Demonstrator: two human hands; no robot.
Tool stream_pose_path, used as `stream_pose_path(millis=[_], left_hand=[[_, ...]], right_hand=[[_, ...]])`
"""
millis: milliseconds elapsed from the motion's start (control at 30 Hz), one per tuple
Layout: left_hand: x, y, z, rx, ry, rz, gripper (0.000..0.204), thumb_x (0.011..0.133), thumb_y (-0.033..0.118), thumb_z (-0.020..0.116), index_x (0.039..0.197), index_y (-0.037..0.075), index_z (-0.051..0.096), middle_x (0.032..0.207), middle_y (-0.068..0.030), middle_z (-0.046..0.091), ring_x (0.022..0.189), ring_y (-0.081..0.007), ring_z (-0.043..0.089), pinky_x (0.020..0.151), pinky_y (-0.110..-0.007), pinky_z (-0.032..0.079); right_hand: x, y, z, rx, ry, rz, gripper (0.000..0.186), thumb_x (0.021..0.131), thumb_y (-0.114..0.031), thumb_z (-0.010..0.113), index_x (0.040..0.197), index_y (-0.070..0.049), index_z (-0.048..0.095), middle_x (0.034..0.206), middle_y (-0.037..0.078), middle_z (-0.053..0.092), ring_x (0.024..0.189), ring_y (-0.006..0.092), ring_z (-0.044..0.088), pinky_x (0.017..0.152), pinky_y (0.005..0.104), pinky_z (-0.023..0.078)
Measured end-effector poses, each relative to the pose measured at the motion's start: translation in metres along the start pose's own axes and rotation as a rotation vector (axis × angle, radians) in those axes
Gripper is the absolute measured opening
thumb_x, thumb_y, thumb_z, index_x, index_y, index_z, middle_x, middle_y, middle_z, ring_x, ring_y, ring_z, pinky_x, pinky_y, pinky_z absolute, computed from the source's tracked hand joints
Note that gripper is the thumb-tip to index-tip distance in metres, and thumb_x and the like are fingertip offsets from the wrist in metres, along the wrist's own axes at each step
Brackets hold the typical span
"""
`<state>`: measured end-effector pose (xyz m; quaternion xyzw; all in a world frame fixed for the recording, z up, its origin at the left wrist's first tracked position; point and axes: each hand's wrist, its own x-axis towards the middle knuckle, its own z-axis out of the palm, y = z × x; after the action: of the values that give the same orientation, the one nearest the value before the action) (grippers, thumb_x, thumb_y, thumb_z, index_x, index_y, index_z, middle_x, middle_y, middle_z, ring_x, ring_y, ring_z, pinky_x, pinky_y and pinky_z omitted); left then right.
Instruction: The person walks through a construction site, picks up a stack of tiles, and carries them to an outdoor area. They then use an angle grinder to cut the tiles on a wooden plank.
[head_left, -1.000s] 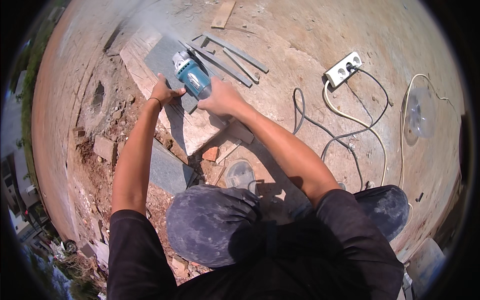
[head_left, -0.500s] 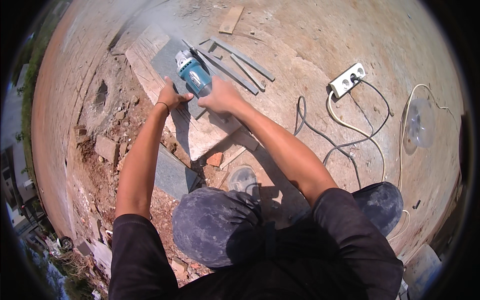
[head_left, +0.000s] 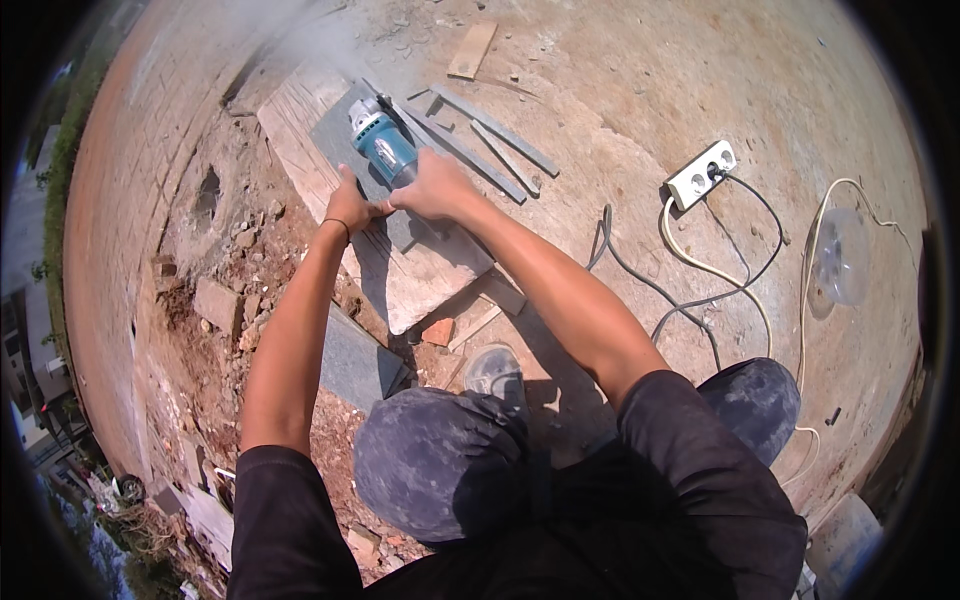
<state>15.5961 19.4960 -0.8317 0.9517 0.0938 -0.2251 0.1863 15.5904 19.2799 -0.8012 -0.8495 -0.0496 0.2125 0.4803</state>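
Note:
My right hand (head_left: 440,188) is wrapped round the rear body of a teal angle grinder (head_left: 388,150). The grinder's metal head points away from me, its disc edge at a grey stone slab (head_left: 335,122), and pale dust rises beyond it. Flat on the slab's left side, my left hand (head_left: 352,205) has its fingers stretched out, its thumb by my right hand. Under the slab lies a pale, scored board (head_left: 440,275). Long cut grey strips (head_left: 470,155) lie right of the grinder. How deep the disc sits is hidden.
A white power strip (head_left: 700,175) with a black plug lies to the right, its cables (head_left: 690,300) looping over the ground. Rubble and brick pieces (head_left: 218,303) lie on the left. Another grey slab (head_left: 355,355) leans near my knee. A clear plastic container (head_left: 842,255) stands far right.
The grinder has moved slightly farther away along the slab, in my right hand. My left hand has shifted in, so its thumb now meets my right hand. The whole view has shifted slightly.

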Motion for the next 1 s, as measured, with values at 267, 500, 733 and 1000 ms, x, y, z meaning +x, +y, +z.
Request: stream_pose_path(millis=[267, 500, 733, 1000], left_hand=[[-0.005, 0.007, -0.003, -0.024, 0.008, -0.002, 0.137, 0.058, 0.044, 0.088, 0.141, -0.017, -0.003, 0.123, -0.0357, 0.052, 0.114, -0.0395, 0.056, 0.095, -0.036, 0.044], [-0.005, 0.007, -0.004, 0.038, -0.006, 0.0, 0.137, 0.059, 0.047, 0.087, 0.141, -0.017, -0.002, 0.119, -0.0348, 0.054, 0.111, -0.0397, 0.057, 0.093, -0.036, 0.046], [-0.006, 0.006, -0.003, 0.041, -0.013, 0.002, 0.133, 0.06, 0.043, 0.087, 0.142, -0.016, 0.0, 0.119, -0.0344, 0.055, 0.111, -0.0408, 0.057, 0.093, -0.037, 0.046], [-0.008, 0.012, -0.002, 0.025, -0.009, -0.015, 0.13, 0.063, 0.038, 0.087, 0.143, -0.014, -0.001, 0.121, -0.0348, 0.053, 0.113, -0.0413, 0.056, 0.094, -0.038, 0.045]], right_hand=[[0.021, -0.008, 0.004, -0.019, 0.007, 0.009, 0.07, 0.06, -0.039, 0.074, 0.105, 0.011, 0.054, 0.1, 0.031, 0.063, 0.094, 0.0413, 0.063, 0.08, 0.0414, 0.051], [0.037, -0.017, 0.006, -0.013, 0.018, 0.008, 0.07, 0.06, -0.04, 0.074, 0.105, 0.011, 0.056, 0.1, 0.03, 0.063, 0.095, 0.0408, 0.064, 0.083, 0.0405, 0.051], [0.052, -0.027, 0.006, 0.001, 0.007, 0.025, 0.072, 0.059, -0.04, 0.075, 0.106, 0.01, 0.056, 0.103, 0.03, 0.063, 0.099, 0.0393, 0.063, 0.085, 0.0397, 0.051], [0.073, -0.034, 0.007, -0.02, -0.015, 0.032, 0.078, 0.057, -0.038, 0.079, 0.113, 0.011, 0.056, 0.11, 0.029, 0.063, 0.104, 0.0369, 0.063, 0.089, 0.0373, 0.051]])
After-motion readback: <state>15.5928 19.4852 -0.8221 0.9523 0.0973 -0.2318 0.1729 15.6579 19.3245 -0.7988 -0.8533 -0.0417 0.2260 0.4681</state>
